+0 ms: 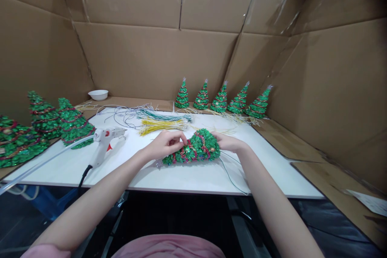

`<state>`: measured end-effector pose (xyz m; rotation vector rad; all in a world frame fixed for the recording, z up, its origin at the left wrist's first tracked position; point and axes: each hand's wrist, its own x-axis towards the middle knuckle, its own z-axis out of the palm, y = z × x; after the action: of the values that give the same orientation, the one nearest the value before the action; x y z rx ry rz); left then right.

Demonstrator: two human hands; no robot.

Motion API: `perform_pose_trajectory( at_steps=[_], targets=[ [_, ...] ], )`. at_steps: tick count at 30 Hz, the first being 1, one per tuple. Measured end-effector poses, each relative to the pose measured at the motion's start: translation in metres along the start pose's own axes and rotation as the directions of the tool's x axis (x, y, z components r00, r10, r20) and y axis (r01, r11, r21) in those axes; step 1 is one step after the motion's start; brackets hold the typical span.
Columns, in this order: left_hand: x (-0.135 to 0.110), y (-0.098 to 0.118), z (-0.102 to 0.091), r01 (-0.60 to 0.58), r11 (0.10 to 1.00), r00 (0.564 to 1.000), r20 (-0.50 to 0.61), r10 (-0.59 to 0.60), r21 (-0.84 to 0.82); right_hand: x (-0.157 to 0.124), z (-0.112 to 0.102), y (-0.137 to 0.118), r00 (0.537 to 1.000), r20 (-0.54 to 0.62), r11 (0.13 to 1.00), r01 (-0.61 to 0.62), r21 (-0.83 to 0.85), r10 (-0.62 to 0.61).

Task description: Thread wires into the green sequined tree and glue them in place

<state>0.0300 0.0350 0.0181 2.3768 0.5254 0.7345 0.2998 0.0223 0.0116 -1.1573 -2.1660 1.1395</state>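
A small green tinsel Christmas tree (202, 147) lies on its side over the white table. Its pale star (159, 164) points left, and red garland and small ornaments wind around it. My right hand (226, 142) grips its wide base at the right, with the fingers partly hidden behind it. Over the tree's upper side, my left hand (166, 144) is curled with thumb and index finger pinched close to the garland. What the pinch holds, if anything, is too small to make out. Thin green wires (228, 171) trail from the base onto the table.
A white glue gun (102, 145) with a clear glue stick stands left, near larger tinsel trees (75, 125). Yellow wire ties (163, 125) and green wire ties (165, 116) lie behind my hands. Several finished trees (219, 98) line the cardboard wall (151, 60). A white bowl (99, 95) sits back left.
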Motion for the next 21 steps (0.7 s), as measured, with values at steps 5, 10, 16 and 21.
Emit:
perform_pose_trajectory(
  at_steps=[5,10,16,21],
  targets=[
    [-0.0007,-0.0003,-0.0003,-0.003,1.000,1.000,-0.001,0.003,0.000,0.0000,-0.0002,0.0011,1.000,-0.001,1.000,-0.001,0.004,0.001],
    [-0.0003,-0.0013,-0.0002,-0.003,1.000,1.000,0.000,0.003,0.004,0.0003,-0.0003,0.0018,1.000,0.001,1.000,0.004,0.004,-0.004],
    [-0.0005,-0.0014,0.0000,-0.003,1.000,1.000,0.003,0.003,0.004,0.0001,0.0001,0.0024,1.000,0.002,1.000,-0.002,0.001,0.002],
    [-0.0007,-0.0012,-0.0001,-0.003,1.000,1.000,0.003,0.003,0.009,0.0007,-0.0006,0.0035,1.000,0.007,1.000,0.007,-0.004,-0.007]
  ],
)
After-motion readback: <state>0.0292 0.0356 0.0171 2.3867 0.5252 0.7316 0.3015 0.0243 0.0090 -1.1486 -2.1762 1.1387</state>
